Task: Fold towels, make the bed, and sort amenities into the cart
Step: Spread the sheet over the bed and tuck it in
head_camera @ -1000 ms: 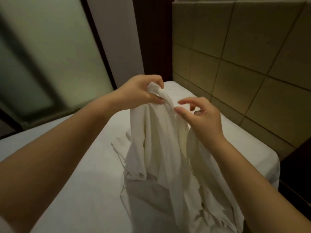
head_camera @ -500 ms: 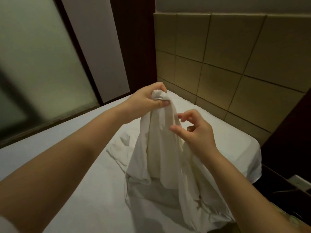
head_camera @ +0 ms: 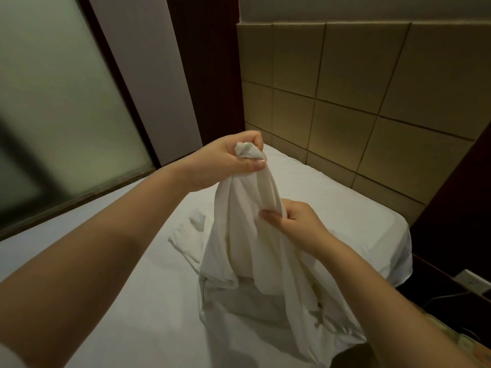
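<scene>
White cloth hung bunched above the bed, its lower part pooled on the white sheet near the bed's right edge. Left hand held it up by the top: fingers curled tight round a wadded corner, thumb pressed across the fabric. Right hand sat lower on the cloth's right side, thumb and curled fingers pinching a fold. Both forearms were bare. Tan padded headboard stood behind the bed, a frosted glass panel on the left. A white wall socket showed at the right, beside the mattress corner.
</scene>
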`<state>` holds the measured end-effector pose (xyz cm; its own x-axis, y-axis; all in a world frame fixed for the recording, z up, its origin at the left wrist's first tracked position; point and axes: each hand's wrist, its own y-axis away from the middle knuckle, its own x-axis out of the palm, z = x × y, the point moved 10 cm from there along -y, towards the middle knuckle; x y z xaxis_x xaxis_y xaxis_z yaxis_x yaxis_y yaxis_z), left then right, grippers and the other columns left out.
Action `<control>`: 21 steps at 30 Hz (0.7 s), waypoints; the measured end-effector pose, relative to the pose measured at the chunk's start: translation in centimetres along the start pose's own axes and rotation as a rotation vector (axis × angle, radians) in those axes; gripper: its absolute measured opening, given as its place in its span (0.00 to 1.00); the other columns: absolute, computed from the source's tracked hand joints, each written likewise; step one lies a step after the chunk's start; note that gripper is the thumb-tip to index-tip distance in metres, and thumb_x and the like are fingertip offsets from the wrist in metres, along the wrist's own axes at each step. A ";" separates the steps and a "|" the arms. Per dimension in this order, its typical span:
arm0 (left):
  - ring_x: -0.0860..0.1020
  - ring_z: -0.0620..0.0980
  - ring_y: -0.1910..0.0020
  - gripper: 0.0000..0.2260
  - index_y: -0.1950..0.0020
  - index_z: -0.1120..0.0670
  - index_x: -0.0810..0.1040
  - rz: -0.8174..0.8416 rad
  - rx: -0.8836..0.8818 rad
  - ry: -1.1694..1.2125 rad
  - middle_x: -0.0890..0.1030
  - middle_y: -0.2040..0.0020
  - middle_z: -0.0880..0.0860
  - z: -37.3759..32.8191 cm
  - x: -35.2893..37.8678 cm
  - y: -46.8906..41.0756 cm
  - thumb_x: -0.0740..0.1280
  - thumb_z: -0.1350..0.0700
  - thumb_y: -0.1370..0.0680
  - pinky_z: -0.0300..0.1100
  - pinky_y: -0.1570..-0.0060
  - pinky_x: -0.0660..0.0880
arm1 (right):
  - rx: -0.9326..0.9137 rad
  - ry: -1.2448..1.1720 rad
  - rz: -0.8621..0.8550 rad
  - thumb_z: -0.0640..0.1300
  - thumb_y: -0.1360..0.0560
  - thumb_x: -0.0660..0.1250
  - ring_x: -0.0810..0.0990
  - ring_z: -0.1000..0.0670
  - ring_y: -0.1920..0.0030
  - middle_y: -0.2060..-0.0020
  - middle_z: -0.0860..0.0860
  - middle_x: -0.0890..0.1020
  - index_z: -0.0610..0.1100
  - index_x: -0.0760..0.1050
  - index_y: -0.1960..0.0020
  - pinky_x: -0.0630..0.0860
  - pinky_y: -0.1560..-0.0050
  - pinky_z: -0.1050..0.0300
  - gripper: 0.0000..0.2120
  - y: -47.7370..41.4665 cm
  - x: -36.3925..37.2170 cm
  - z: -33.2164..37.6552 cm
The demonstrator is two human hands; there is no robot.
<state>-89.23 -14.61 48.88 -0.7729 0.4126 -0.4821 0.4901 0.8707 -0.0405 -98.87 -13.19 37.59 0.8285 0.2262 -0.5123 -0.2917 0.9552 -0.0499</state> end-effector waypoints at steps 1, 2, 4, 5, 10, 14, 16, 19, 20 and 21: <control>0.74 0.49 0.56 0.06 0.58 0.51 0.70 -0.001 -0.013 0.026 0.74 0.55 0.55 0.2 -0.3 0.2 0.67 0.57 0.25 0.42 0.55 0.76 | 0.010 -0.001 0.017 0.51 0.22 0.63 0.80 0.48 0.53 0.55 0.49 0.82 0.43 0.80 0.49 0.76 0.46 0.42 0.12 0.0 0.2 -0.5; 0.75 0.49 0.57 0.06 0.57 0.52 0.70 0.000 -0.019 0.058 0.75 0.54 0.56 0.4 -0.6 0.4 0.67 0.55 0.27 0.42 0.56 0.77 | 0.020 0.001 0.032 0.50 0.21 0.62 0.79 0.47 0.53 0.54 0.48 0.81 0.42 0.80 0.49 0.76 0.45 0.41 0.13 0.0 0.3 -0.9; 0.78 0.46 0.59 0.08 0.57 0.52 0.69 -0.001 -0.018 0.121 0.78 0.56 0.53 0.6 -1.3 0.7 0.68 0.54 0.28 0.40 0.60 0.78 | 0.052 -0.007 0.055 0.51 0.20 0.59 0.79 0.48 0.51 0.52 0.49 0.81 0.44 0.79 0.48 0.76 0.44 0.42 0.14 0.0 0.3 -1.6; 0.78 0.47 0.59 0.09 0.56 0.52 0.69 -0.009 -0.013 0.143 0.79 0.57 0.51 0.7 -1.8 0.8 0.70 0.54 0.27 0.38 0.61 0.77 | 0.055 -0.029 0.052 0.52 0.20 0.59 0.79 0.49 0.52 0.53 0.52 0.80 0.47 0.79 0.50 0.76 0.44 0.43 0.13 0.0 0.2 -1.8; 0.77 0.44 0.62 0.07 0.61 0.48 0.76 0.002 0.076 0.283 0.78 0.61 0.47 -0.2 -3.9 1.4 0.73 0.51 0.29 0.37 0.62 0.78 | -0.121 -0.238 -0.033 0.47 0.22 0.63 0.79 0.57 0.50 0.52 0.66 0.81 0.57 0.82 0.58 0.79 0.45 0.49 0.10 -0.1 -1.7 1.2; 0.77 0.44 0.63 0.11 0.63 0.44 0.78 0.096 0.107 0.340 0.79 0.61 0.48 -0.7 -4.9 2.0 0.78 0.44 0.37 0.36 0.65 0.77 | -0.269 -0.198 -0.053 0.52 0.24 0.65 0.80 0.58 0.51 0.51 0.65 0.80 0.52 0.83 0.57 0.79 0.48 0.54 0.09 0.6 -1.6 4.6; 0.78 0.45 0.63 0.14 0.64 0.43 0.78 0.076 0.091 0.248 0.79 0.61 0.49 -0.1 -5.4 2.2 0.79 0.40 0.40 0.36 0.65 0.77 | -0.488 0.076 -0.014 0.56 0.25 0.61 0.79 0.59 0.53 0.46 0.62 0.78 0.49 0.84 0.54 0.76 0.54 0.62 0.16 2.4 0.3 7.2; 0.78 0.45 0.63 0.15 0.65 0.40 0.77 0.091 0.068 0.138 0.79 0.61 0.50 1.4 -4.9 2.8 0.77 0.36 0.42 0.36 0.64 0.75 | -0.555 0.288 0.153 0.54 0.22 0.60 0.76 0.58 0.47 0.38 0.64 0.72 0.52 0.82 0.46 0.76 0.52 0.61 0.14 3.3 4.4 7.0; 0.78 0.45 0.63 0.14 0.65 0.41 0.77 0.106 0.073 0.169 0.80 0.61 0.49 1.8 -4.8 3.1 0.77 0.37 0.41 0.35 0.64 0.75 | -0.483 0.234 0.161 0.53 0.21 0.61 0.75 0.60 0.45 0.39 0.69 0.70 0.53 0.82 0.44 0.76 0.49 0.61 0.13 2.9 4.6 6.1; 0.79 0.45 0.63 0.13 0.64 0.42 0.77 0.128 0.079 0.225 0.80 0.62 0.49 2.2 -4.6 3.4 0.78 0.39 0.39 0.35 0.64 0.76 | -0.405 0.184 0.165 0.53 0.21 0.61 0.73 0.62 0.45 0.41 0.73 0.68 0.53 0.81 0.43 0.75 0.46 0.62 0.13 2.3 4.8 5.1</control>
<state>-83.09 -14.10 49.08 -0.7683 0.5747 -0.2818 0.6127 0.7878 -0.0640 -93.16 -8.92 39.37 0.6672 0.2965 -0.6833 -0.6058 0.7497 -0.2663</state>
